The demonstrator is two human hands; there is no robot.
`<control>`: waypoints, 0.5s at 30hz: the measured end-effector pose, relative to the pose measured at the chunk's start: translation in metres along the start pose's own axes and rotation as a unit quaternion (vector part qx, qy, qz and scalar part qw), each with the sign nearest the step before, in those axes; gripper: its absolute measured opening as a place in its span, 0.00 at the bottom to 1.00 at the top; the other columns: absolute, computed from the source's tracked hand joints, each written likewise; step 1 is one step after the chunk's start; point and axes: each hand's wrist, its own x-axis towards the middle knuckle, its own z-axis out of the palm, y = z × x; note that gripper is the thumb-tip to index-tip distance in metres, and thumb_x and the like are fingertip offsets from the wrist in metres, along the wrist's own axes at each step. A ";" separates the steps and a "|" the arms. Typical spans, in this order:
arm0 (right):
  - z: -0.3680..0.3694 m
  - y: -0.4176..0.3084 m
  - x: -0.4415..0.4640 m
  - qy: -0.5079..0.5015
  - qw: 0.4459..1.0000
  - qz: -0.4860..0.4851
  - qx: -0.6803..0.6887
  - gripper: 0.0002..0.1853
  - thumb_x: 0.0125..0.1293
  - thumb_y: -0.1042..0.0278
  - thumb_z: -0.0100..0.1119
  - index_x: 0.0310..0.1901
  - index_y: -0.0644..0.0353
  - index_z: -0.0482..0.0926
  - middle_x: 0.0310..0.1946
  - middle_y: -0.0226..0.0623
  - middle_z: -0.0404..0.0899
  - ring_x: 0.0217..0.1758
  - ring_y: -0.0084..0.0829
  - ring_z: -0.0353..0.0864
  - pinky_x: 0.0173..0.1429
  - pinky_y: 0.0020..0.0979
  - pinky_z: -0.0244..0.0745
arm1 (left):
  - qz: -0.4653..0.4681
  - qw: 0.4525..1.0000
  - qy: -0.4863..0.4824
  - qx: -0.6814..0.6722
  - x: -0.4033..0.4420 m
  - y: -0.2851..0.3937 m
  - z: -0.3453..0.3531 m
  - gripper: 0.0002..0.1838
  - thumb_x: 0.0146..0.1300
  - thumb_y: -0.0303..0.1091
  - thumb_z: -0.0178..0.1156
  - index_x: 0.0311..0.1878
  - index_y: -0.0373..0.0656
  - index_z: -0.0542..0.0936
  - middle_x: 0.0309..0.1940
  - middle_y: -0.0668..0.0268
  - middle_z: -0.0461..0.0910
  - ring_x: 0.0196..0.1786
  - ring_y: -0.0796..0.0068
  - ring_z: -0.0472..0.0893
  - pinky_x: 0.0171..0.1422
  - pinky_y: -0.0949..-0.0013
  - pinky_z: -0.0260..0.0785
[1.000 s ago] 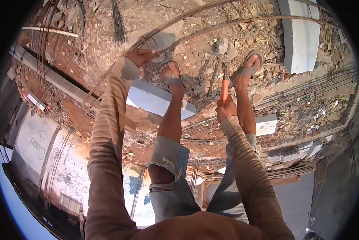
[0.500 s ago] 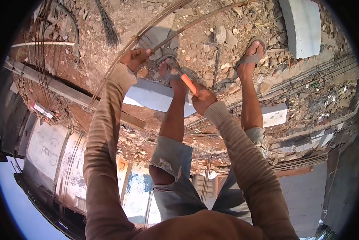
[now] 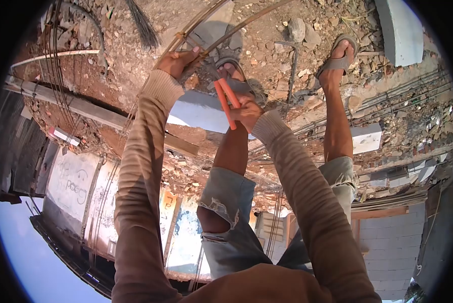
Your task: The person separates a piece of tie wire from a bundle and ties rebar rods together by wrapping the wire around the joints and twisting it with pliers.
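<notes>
Currently gripping bent rods [image 3: 249, 21] with left hand [image 3: 175, 62] and orange-handled tool [image 3: 221, 96] with right hand [image 3: 247, 112], near edge of pale block [image 3: 197, 112], beside open dirt [image 3: 128, 68].

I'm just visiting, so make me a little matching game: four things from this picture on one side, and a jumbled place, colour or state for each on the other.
Things:
1. Tool handles
2. Left hand
3. Bent bar
4. Shorts

Clues:
A. Between the feet
B. Torn at the knee
C. Orange
D. At the curved rods

Pairs: 1-C, 2-D, 3-A, 4-B
</notes>
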 end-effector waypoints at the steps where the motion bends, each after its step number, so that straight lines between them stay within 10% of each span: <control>1: 0.002 0.002 0.001 0.001 0.999 -0.015 0.040 0.28 0.53 0.80 0.58 0.60 0.60 0.75 0.43 0.32 0.78 0.47 0.26 0.78 0.52 0.30 0.75 | -0.005 1.000 -0.002 -0.015 -0.001 0.002 0.001 0.23 0.65 0.43 0.68 0.46 0.27 0.83 0.41 0.55 0.86 0.44 0.68 0.85 0.51 0.69 0.78; 15: 0.006 -0.040 -0.028 -0.053 0.980 0.024 0.192 0.38 0.56 0.90 0.54 0.71 0.58 0.64 0.68 0.44 0.68 0.71 0.42 0.70 0.62 0.38 0.80 | -0.016 0.993 -0.005 0.120 0.007 0.009 -0.004 0.26 0.65 0.51 0.67 0.45 0.30 0.84 0.38 0.56 0.86 0.41 0.68 0.86 0.49 0.69 0.80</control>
